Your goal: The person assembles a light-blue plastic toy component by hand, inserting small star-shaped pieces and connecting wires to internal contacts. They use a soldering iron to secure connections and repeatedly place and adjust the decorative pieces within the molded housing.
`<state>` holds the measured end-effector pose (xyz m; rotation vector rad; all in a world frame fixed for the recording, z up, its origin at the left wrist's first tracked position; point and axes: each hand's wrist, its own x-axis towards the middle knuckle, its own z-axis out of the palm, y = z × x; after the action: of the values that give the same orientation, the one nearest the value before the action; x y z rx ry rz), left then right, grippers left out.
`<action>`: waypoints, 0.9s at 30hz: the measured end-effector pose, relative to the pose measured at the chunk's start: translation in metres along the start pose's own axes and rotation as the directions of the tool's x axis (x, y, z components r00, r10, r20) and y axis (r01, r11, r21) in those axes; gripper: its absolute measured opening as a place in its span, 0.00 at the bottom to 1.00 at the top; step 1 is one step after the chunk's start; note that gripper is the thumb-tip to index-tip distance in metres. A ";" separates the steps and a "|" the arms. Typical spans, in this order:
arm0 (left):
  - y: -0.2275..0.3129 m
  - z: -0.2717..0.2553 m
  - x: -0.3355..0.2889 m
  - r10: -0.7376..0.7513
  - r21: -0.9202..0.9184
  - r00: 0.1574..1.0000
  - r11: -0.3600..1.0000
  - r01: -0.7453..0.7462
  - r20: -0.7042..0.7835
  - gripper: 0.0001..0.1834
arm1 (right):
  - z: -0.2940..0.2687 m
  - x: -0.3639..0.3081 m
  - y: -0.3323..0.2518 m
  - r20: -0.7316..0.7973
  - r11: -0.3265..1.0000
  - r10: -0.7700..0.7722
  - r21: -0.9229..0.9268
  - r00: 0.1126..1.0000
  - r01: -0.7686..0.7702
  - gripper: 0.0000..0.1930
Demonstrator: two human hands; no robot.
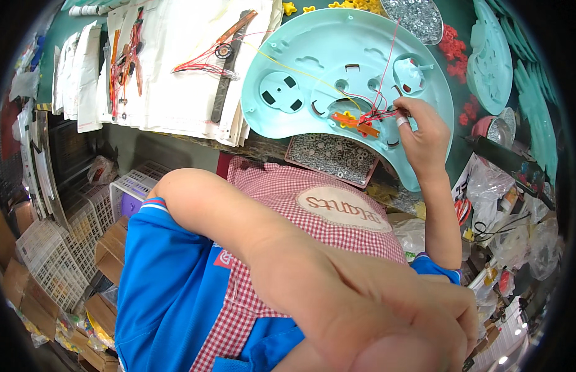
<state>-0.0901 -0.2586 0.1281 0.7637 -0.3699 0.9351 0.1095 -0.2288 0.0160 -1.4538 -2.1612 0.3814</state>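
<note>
A curved turquoise plastic shell (288, 46) lies on the table with its hollow side up. Over it, my right hand (421, 133) has thumb and forefinger pinched on a bunch of thin red wires (382, 114); one finger wears a white band. The wires run to a narrow orange circuit board (356, 124) in the shell, with yellow and red star-shaped pieces beside it. One yellow wire (300, 69) stretches left across the shell. My left hand (387, 304) is raised close to the view, apart from the shell. Its fingers are curled and their tips are hidden.
White sheets (157, 93) on the left bear more wired boards and a small round speaker (224, 51). A tray of metal parts (331, 155) sits below the shell. Red pieces (451, 49), a bowl of small clear or metallic parts (415, 18) and more turquoise shells (491, 62) lie right.
</note>
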 end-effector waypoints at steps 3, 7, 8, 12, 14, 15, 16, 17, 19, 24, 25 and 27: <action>-0.002 0.001 -0.001 0.021 -0.025 1.000 0.999 -0.022 -0.017 0.23 | 0.000 0.004 -0.004 0.086 0.995 -0.026 -0.094 0.996 0.034 0.18; -0.003 -0.001 -0.002 0.036 -0.051 0.999 0.998 -0.037 -0.022 0.22 | -0.003 0.005 -0.001 0.123 0.992 -0.029 -0.119 0.992 0.044 0.21; -0.003 0.000 -0.002 0.040 -0.056 0.999 0.998 -0.041 -0.026 0.22 | -0.001 0.005 0.001 0.134 0.989 -0.049 -0.129 0.990 0.067 0.20; 0.001 -0.008 -0.007 0.042 0.030 0.998 0.999 -0.041 -0.036 0.20 | 0.000 0.006 0.001 0.249 0.974 -0.031 -0.212 0.968 0.085 0.21; 0.016 -0.024 -0.014 -0.002 0.261 0.998 0.965 0.019 -0.064 0.19 | -0.011 0.012 0.007 0.291 0.983 -0.112 -0.109 0.950 0.149 0.20; 0.025 -0.032 -0.022 -0.035 0.490 0.992 0.867 0.091 -0.122 0.19 | -0.021 0.014 0.010 0.304 0.980 -0.166 -0.057 0.938 0.192 0.20; 0.026 -0.042 -0.032 -0.076 0.749 0.980 0.635 0.189 -0.182 0.19 | -0.028 0.009 0.016 0.231 0.984 -0.178 0.041 0.956 0.174 0.20; 0.031 -0.055 -0.046 -0.143 0.946 0.951 0.137 0.293 -0.274 0.21 | -0.038 0.006 0.019 0.108 0.990 -0.143 0.016 0.984 0.142 0.17; 0.008 -0.082 -0.070 -0.169 0.891 0.918 -0.355 0.282 -0.358 0.30 | -0.042 -0.008 0.039 -0.229 0.987 0.087 -0.112 0.970 -0.115 0.19; 0.003 -0.096 -0.095 -0.150 0.830 0.933 -0.518 0.208 -0.327 0.28 | -0.022 -0.028 0.094 -0.146 0.944 0.328 0.070 0.933 -0.321 0.09; 0.016 -0.091 -0.107 -0.129 0.808 0.953 -0.568 0.157 -0.275 0.25 | -0.023 -0.021 0.081 -0.133 0.925 0.374 0.133 0.918 -0.357 0.08; 0.031 -0.095 -0.132 -0.117 0.764 0.984 -0.645 0.026 -0.132 0.19 | -0.023 -0.022 0.086 -0.094 0.909 0.403 0.152 0.910 -0.387 0.09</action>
<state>-0.1928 -0.2551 -0.0017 2.7551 1.0111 0.7994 0.1956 -0.2164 -0.0122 -1.7895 -1.7030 0.5478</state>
